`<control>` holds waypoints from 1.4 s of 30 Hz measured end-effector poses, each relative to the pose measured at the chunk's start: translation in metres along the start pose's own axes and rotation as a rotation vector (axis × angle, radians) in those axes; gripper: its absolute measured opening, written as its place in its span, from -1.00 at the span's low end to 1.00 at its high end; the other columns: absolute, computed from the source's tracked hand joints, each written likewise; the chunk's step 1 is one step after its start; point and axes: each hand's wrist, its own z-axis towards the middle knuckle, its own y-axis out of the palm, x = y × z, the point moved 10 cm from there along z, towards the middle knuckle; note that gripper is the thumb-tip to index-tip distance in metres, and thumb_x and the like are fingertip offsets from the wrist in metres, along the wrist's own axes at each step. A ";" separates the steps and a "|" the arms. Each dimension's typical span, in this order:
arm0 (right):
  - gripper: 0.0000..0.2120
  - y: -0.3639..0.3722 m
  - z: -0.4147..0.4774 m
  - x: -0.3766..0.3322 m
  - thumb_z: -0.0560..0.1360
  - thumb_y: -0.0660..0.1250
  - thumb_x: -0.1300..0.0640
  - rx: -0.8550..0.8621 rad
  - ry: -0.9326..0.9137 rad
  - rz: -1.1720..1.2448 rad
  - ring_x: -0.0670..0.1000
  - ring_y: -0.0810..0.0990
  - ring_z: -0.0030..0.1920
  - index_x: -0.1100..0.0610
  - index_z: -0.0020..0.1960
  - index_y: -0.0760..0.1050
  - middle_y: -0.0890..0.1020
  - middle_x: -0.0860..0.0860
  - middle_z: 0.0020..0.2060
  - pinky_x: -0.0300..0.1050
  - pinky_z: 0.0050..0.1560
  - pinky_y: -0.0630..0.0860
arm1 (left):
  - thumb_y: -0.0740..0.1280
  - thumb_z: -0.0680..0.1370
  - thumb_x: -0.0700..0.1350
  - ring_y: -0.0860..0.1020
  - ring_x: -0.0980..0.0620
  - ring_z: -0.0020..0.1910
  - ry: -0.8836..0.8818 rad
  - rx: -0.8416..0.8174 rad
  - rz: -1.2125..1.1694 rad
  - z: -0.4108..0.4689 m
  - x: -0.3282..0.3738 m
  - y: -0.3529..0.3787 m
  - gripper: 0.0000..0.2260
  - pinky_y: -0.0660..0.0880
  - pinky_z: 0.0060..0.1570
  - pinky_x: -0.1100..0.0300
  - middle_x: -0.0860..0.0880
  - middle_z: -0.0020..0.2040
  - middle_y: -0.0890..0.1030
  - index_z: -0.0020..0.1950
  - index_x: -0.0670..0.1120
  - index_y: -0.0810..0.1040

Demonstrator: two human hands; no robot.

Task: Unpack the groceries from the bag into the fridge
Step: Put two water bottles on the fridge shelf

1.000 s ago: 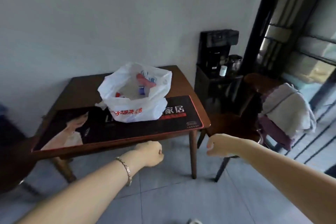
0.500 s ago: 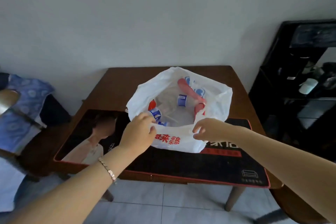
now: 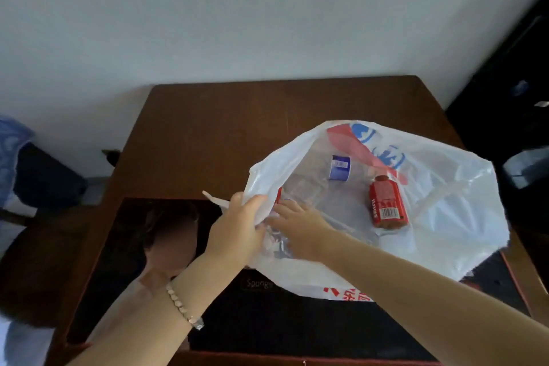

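Note:
A white plastic grocery bag (image 3: 451,217) lies open on the brown wooden table (image 3: 214,128). Inside it I see a red-labelled bottle (image 3: 386,205) on its side and a clear bottle with a blue label (image 3: 340,168). My left hand (image 3: 237,229) pinches the bag's near-left rim and holds it up. My right hand (image 3: 297,226) reaches into the bag at its left side, fingers spread over a clear item with a red and blue label; whether it grips anything is hidden. No fridge is in view.
A dark printed mat (image 3: 267,321) covers the table's near half, under the bag. A black cabinet (image 3: 511,98) stands to the right of the table. A blue cloth on a chair (image 3: 15,151) is at the far left. A grey wall lies behind.
I have come closer and now look down into the bag. My left hand lifted the rim, and my right hand moved from the rim into the bag.

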 end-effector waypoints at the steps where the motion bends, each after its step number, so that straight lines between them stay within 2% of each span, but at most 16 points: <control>1: -0.42 0.010 0.011 -0.005 0.48 0.35 0.00 -0.039 -0.026 -0.067 0.12 0.14 0.46 -0.05 0.44 0.22 0.21 0.03 0.46 0.13 0.48 0.08 | 0.23 0.52 -0.21 0.53 -0.08 0.04 0.003 -0.014 -0.032 0.005 -0.006 0.000 -0.61 0.51 -0.10 0.07 0.00 0.21 0.36 0.32 0.06 0.35; 3: -0.42 0.023 0.025 -0.012 0.41 0.42 -0.05 -0.081 -0.056 -0.187 0.16 0.31 0.37 -0.05 0.38 0.33 0.34 0.10 0.39 0.17 0.38 0.29 | 0.22 0.53 -0.23 0.52 -0.04 0.03 0.022 -0.039 -0.054 0.009 -0.014 -0.001 -0.60 0.53 -0.05 0.06 0.02 0.21 0.39 0.35 0.02 0.33; 6: -0.50 0.021 0.032 -0.014 0.06 0.64 -0.10 0.063 -0.075 -0.156 0.07 0.63 -0.06 -0.07 -0.03 0.63 0.65 0.03 -0.04 0.02 -0.07 0.60 | 0.21 0.53 -0.24 0.50 0.05 0.01 0.059 -0.040 -0.058 0.013 -0.022 -0.003 -0.56 0.51 -0.07 0.17 0.07 0.20 0.39 0.39 0.05 0.29; 8: -0.58 0.008 0.025 -0.010 0.01 0.64 -0.08 0.236 -0.080 -0.093 0.01 0.63 -0.15 -0.07 -0.17 0.65 0.66 -0.04 -0.16 -0.07 -0.15 0.61 | 0.22 0.54 -0.23 0.48 0.10 -0.01 0.061 -0.033 -0.076 0.015 -0.028 -0.003 -0.52 0.44 -0.14 0.30 0.11 0.22 0.39 0.42 0.08 0.26; 11: -0.67 -0.023 -0.017 0.013 0.05 0.57 0.07 0.570 -0.022 0.099 0.02 0.54 -0.06 0.03 -0.19 0.63 0.66 0.00 -0.14 -0.11 -0.21 0.57 | 0.27 0.53 -0.23 0.41 0.16 -0.14 0.052 -0.031 -0.123 0.013 -0.038 0.000 -0.48 0.31 -0.31 0.42 0.13 0.23 0.41 0.44 0.08 0.25; 13: -0.61 -0.042 -0.050 0.040 0.06 0.60 0.12 0.718 0.116 0.213 0.00 0.47 -0.03 0.08 -0.14 0.61 0.65 0.03 -0.11 -0.11 -0.24 0.53 | 0.29 0.53 -0.22 0.41 0.17 -0.15 0.049 -0.006 -0.157 0.012 -0.040 0.000 -0.48 0.31 -0.34 0.44 0.14 0.25 0.40 0.44 0.09 0.26; 17: -0.64 -0.065 -0.120 0.114 0.14 0.62 0.15 0.888 0.575 0.544 -0.05 0.50 -0.20 0.18 -0.12 0.62 0.59 -0.02 -0.17 -0.24 -0.28 0.52 | 0.31 0.50 -0.26 0.49 0.10 -0.02 0.074 0.006 -0.158 0.007 -0.022 0.005 -0.45 0.37 -0.28 0.45 0.07 0.33 0.37 0.43 0.08 0.29; 19: -0.70 -0.060 -0.145 0.130 0.17 0.60 0.14 0.900 0.690 0.678 -0.07 0.51 -0.32 0.06 -0.19 0.55 0.51 -0.16 -0.24 -0.41 -0.36 0.46 | 0.39 0.40 -0.32 0.46 -0.07 0.21 0.112 0.082 -0.099 0.005 -0.010 0.001 -0.41 0.53 -0.03 0.26 -0.09 0.43 0.28 0.38 0.01 0.37; 21: -0.65 -0.050 -0.158 0.130 0.17 0.60 0.13 0.866 0.739 0.726 -0.14 0.51 -0.33 -0.07 -0.25 0.45 0.49 -0.23 -0.26 -0.39 -0.38 0.45 | 0.39 0.30 -0.36 0.28 -0.27 0.34 0.291 0.369 0.027 -0.006 0.020 -0.021 -0.44 0.37 0.26 -0.16 -0.26 0.41 0.23 0.28 -0.09 0.44; 23: -0.58 -0.038 -0.162 0.128 0.20 0.60 0.13 0.826 0.773 0.774 -0.16 0.52 -0.32 -0.14 -0.27 0.36 0.51 -0.22 -0.30 -0.37 -0.42 0.39 | 0.32 0.36 -0.32 0.29 -0.26 0.34 0.520 0.501 0.065 -0.019 0.058 -0.027 -0.56 0.24 0.34 -0.15 -0.23 0.37 0.27 0.24 -0.14 0.45; 25: -0.58 -0.031 -0.164 0.130 0.24 0.57 0.08 0.798 0.821 0.795 -0.16 0.50 -0.35 -0.09 -0.29 0.29 0.50 -0.17 -0.37 -0.29 -0.43 0.32 | 0.34 0.44 -0.26 0.43 -0.12 0.28 0.556 0.251 0.056 -0.006 0.083 0.001 -0.62 0.40 0.26 0.03 -0.12 0.36 0.38 0.26 -0.12 0.47; 28: -0.61 -0.032 -0.162 0.135 0.29 0.52 -0.01 0.742 0.839 0.746 -0.13 0.45 -0.39 0.04 -0.23 0.29 0.49 -0.08 -0.38 -0.27 -0.46 0.24 | 0.25 0.57 -0.09 0.52 0.01 0.15 0.146 -0.424 0.089 0.031 0.043 0.092 -0.74 0.46 0.17 0.16 -0.02 0.24 0.52 0.26 -0.05 0.45; 30: -0.61 -0.035 -0.159 0.138 0.30 0.51 -0.04 0.719 0.818 0.739 -0.10 0.46 -0.38 0.08 -0.19 0.31 0.48 -0.08 -0.37 -0.26 -0.46 0.26 | 0.25 0.57 -0.01 0.55 0.00 0.06 0.081 -0.597 0.200 0.042 0.017 0.129 -0.80 0.48 0.11 0.16 -0.01 0.08 0.59 0.15 -0.03 0.51; 33: -0.61 -0.038 -0.153 0.141 0.31 0.49 -0.07 0.649 0.788 0.727 -0.17 0.45 -0.35 0.07 -0.16 0.31 0.46 -0.16 -0.36 -0.29 -0.44 0.26 | 0.30 0.52 0.09 0.58 -0.01 -0.05 0.021 -0.674 0.243 0.046 -0.006 0.152 -0.78 0.52 0.03 0.15 -0.03 -0.02 0.63 0.02 -0.03 0.57; 38: -0.60 -0.041 -0.148 0.142 0.32 0.48 -0.11 0.588 0.747 0.689 -0.17 0.44 -0.36 0.05 -0.16 0.30 0.46 -0.15 -0.35 -0.29 -0.46 0.27 | 0.40 0.46 0.09 0.54 0.06 -0.09 0.001 -0.655 0.098 0.041 0.000 0.134 -0.77 0.48 0.00 0.24 0.02 -0.06 0.59 0.01 0.00 0.54; 42: -0.62 -0.042 -0.151 0.143 0.30 0.51 -0.05 0.586 0.730 0.736 -0.17 0.44 -0.37 0.08 -0.20 0.33 0.49 -0.12 -0.36 -0.34 -0.46 0.25 | 0.29 0.50 0.17 0.46 0.15 -0.28 0.072 -0.551 -0.011 0.029 0.035 0.094 -0.74 0.36 -0.25 0.33 0.09 -0.24 0.49 -0.08 -0.02 0.49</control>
